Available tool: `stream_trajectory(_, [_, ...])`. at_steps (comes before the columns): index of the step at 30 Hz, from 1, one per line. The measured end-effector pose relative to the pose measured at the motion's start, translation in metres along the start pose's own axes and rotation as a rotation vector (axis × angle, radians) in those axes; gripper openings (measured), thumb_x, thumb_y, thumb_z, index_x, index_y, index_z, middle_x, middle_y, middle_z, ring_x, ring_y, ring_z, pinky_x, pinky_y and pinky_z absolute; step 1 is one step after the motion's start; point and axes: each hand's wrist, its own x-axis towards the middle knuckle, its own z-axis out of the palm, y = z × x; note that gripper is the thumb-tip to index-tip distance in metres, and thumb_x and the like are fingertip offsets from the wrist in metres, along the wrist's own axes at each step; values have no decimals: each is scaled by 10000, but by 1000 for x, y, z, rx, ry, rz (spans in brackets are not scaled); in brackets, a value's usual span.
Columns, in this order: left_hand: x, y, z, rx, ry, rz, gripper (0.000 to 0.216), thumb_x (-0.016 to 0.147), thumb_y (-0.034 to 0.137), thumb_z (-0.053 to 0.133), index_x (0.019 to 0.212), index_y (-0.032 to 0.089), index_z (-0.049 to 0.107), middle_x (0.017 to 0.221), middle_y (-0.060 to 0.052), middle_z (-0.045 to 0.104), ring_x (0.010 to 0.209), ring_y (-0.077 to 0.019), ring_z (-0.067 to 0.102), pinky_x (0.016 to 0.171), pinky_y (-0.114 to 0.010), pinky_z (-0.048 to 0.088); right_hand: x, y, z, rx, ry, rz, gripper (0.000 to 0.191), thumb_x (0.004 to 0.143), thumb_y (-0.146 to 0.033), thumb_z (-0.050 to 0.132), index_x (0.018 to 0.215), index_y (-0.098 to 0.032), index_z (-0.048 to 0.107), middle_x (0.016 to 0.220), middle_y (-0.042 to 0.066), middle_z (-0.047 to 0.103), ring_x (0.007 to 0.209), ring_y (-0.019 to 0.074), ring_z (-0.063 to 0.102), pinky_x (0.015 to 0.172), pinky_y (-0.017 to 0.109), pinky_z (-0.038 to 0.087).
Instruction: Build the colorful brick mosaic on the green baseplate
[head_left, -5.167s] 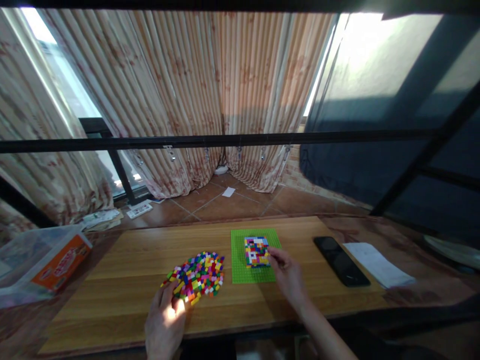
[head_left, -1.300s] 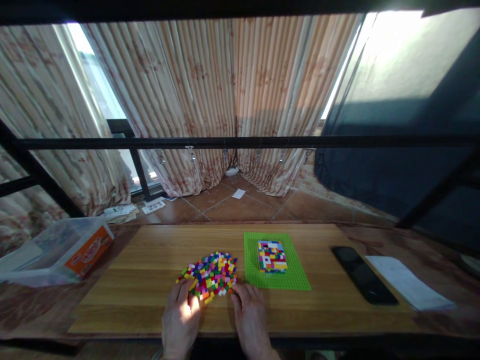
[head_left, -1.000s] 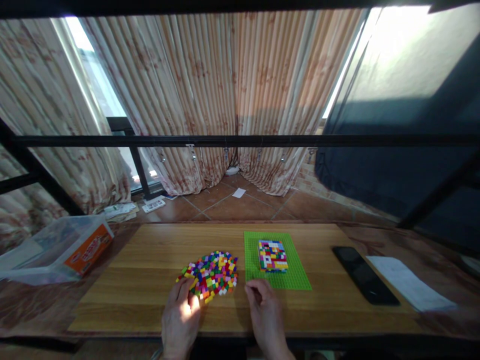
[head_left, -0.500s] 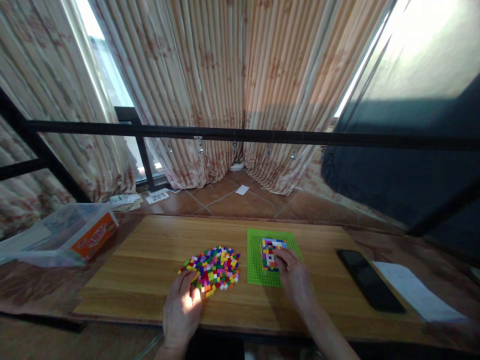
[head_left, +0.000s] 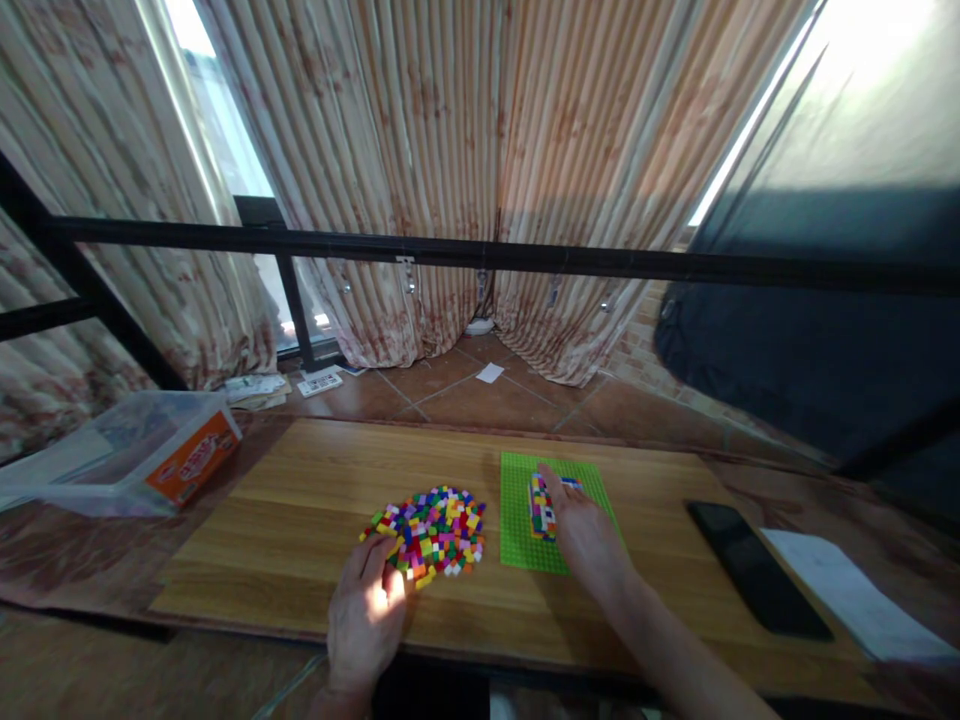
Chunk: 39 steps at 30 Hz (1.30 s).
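A heap of small coloured bricks (head_left: 431, 520) lies on the wooden table (head_left: 300, 520). My left hand (head_left: 367, 615) rests flat at the heap's near edge, its fingers apart and touching the nearest bricks. To the right of the heap lies a green baseplate (head_left: 516, 505) bearing a flat many-coloured brick block (head_left: 540, 505). My right hand (head_left: 583, 528) lies over that block with its fingers stretched out on top. It hides most of the block, and I see nothing held in it.
A black phone (head_left: 757, 565) and a white sheet of paper (head_left: 847, 600) lie on the table's right side. A clear plastic box (head_left: 135, 465) with an orange label stands off the left end. A black bar (head_left: 480, 255) crosses the view before the curtains.
My right hand left the heap's near edge with pinched fingers, went right onto the block, and now lies stretched over it. My left hand stayed put. The view tilted down slightly.
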Motion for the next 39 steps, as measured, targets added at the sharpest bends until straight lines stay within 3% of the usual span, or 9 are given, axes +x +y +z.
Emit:
stream_trajectory(4, [-1,0,0,-6,14,2,299,807,126,453,1036,202,629,1082,-64,658,1005,-205,634,890,-288,506,-2,-6,-5,-84,-12,1,701,756,52,338,1410,-193,405,900,90,705,815,244,634,705,325,454])
stream_trajectory(10, [-1,-1,1,-11,16,12,310,791,113,471,1041,197,634,1070,-63,662,987,-208,640,883,-294,511,-24,2,7,-83,126,-9,602,881,-75,373,1468,-187,299,965,88,714,864,243,615,824,371,406])
stream_trajectory(16, [-1,-2,2,-3,47,43,304,790,100,473,1032,186,635,1056,-66,662,977,-205,640,881,-293,515,-40,-3,15,-93,291,-43,665,865,-54,423,1493,-132,221,1032,101,707,940,232,608,916,380,362])
stream_trajectory(21, [0,-1,1,-12,39,51,311,788,98,478,1043,192,631,1052,-67,662,981,-205,640,899,-293,510,-44,-8,15,-115,283,-62,711,858,-2,377,1514,-126,132,1049,107,707,982,243,600,966,404,327])
stream_trajectory(26, [0,0,0,-10,14,25,311,796,98,478,1049,195,630,1065,-66,661,990,-204,640,900,-295,513,-47,-5,18,-104,237,-104,663,866,-8,352,1500,-127,199,1053,122,696,939,241,606,939,399,350])
stream_trajectory(30, [0,3,-1,-19,24,10,318,784,87,480,1035,193,643,1059,-70,663,990,-210,639,895,-306,519,-47,0,22,-63,222,-45,598,884,-68,371,1471,-131,275,1024,122,695,948,266,598,885,410,396])
stream_trajectory(39, [-1,4,0,-62,4,-2,309,768,70,499,1014,191,640,1062,-72,670,1026,-224,622,922,-343,513,-49,1,29,269,361,109,425,933,-259,391,1343,-161,442,1174,145,635,1045,280,574,832,425,455])
